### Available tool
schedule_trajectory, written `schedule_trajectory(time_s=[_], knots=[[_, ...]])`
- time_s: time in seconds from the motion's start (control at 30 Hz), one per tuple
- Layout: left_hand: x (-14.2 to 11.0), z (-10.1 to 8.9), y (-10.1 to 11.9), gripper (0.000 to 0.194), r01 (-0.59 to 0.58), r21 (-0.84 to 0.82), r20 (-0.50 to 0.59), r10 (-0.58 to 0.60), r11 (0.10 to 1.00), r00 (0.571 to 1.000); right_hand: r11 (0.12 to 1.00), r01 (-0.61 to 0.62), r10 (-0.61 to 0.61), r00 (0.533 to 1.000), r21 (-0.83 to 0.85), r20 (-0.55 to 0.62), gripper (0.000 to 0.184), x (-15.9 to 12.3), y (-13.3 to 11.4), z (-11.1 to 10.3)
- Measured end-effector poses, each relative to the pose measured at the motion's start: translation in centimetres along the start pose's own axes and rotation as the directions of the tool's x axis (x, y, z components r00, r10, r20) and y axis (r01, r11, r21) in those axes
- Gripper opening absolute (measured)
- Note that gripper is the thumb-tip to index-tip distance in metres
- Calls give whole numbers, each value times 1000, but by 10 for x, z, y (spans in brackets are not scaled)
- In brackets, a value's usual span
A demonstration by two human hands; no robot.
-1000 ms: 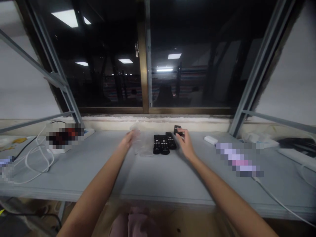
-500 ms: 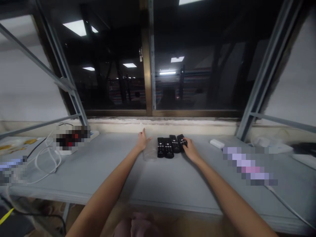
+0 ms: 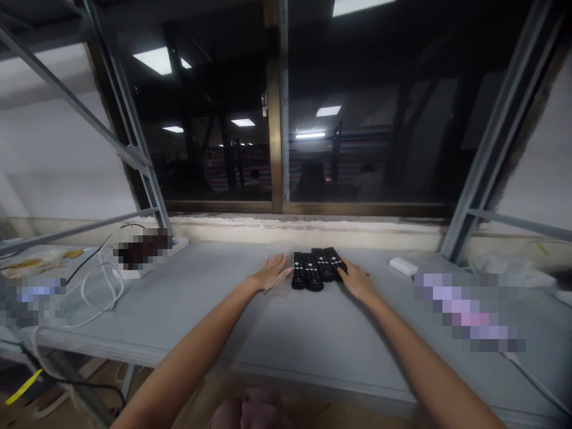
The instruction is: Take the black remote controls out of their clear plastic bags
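Note:
Several black remote controls lie side by side on a grey table. The left pair of remotes (image 3: 307,274) sits slightly nearer to me than the right pair. My right hand (image 3: 357,280) grips the outer edge of the rightmost remote control (image 3: 333,263), which is slightly slanted and touches its neighbour. To the left of the row, my left hand (image 3: 270,273) is spread with its fingers stretched out. It rests on a clear plastic bag (image 3: 277,293), its fingertips close to the leftmost remote. The hand hides part of the bag.
At the left is a white power strip (image 3: 181,244) near a blurred-out object and loose white cables (image 3: 111,298). A small white block (image 3: 403,266) and a blurred-out phone-like shape with a cable lie at the right. Metal posts (image 3: 476,149) flank the window behind.
My left hand has turned from raised to flat over the plastic bag. The right hand has moved the rightmost remote closer against its neighbour. The view has shifted slightly.

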State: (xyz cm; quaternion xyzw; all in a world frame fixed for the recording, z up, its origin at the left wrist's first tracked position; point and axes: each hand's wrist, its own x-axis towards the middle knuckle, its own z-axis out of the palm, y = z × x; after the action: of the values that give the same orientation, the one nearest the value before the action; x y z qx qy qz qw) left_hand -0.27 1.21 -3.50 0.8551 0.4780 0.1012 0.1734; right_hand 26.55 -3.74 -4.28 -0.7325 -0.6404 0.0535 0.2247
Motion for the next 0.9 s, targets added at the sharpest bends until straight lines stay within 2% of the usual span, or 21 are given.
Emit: schedule_trajectory(time_s=[0.07, 0.13, 0.2, 0.27, 0.3, 0.37, 0.43, 0.5, 0.57, 0.67, 0.73, 0.8, 0.9], knots=[[2, 0, 1, 70, -27, -45, -65, 24, 999, 998, 1000, 10, -10, 1000, -23, -5, 45, -1, 0, -1], [6, -4, 0, 64, -60, -124, -194, 35, 990, 980, 999, 13, -14, 999, -34, -30, 46, -2, 0, 1], [10, -11, -4, 58, -99, -184, -392, 19, 978, 920, 1000, 10, -12, 995, -25, -95, 45, -3, 0, 3], [11, -20, -15, 54, -75, -188, -572, -47, 979, 819, 1000, 28, -28, 978, -1, -209, 41, -5, -1, 4], [9, -25, -23, 51, -15, -177, -631, -102, 984, 769, 999, 54, -49, 959, 11, -280, 38, -5, -3, 3], [3, -35, -41, 44, 195, -161, -664, -252, 968, 704, 990, 137, -114, 902, 24, -416, 32, -5, -10, 1], [-5, -42, -59, 42, 414, -164, -616, -421, 895, 666, 969, 246, -203, 841, 20, -502, 28, -2, -22, -2], [-10, -45, -71, 44, 534, -180, -558, -533, 826, 636, 935, 353, -293, 797, 14, -529, 27, 2, -38, -5], [-12, -45, -76, 46, 564, -161, -519, -555, 810, 650, 908, 418, -333, 775, 39, -538, 27, 4, -58, -6], [-8, -41, -74, 42, 521, -26, -457, -474, 853, 752, 879, 462, -341, 783, 119, -521, 26, -2, -87, -5], [-5, -37, -71, 41, 497, 62, -415, -431, 865, 801, 822, 556, -461, 778, 125, -427, 25, -14, -103, -3], [-3, -35, -69, 41, 498, 114, -400, -419, 860, 815, 726, 682, -633, 714, 93, -299, 29, -28, -115, -3], [-3, -34, -68, 41, 501, 140, -403, -413, 854, 817, 627, 779, -774, 624, 9, -106, 34, -45, -123, -4]])
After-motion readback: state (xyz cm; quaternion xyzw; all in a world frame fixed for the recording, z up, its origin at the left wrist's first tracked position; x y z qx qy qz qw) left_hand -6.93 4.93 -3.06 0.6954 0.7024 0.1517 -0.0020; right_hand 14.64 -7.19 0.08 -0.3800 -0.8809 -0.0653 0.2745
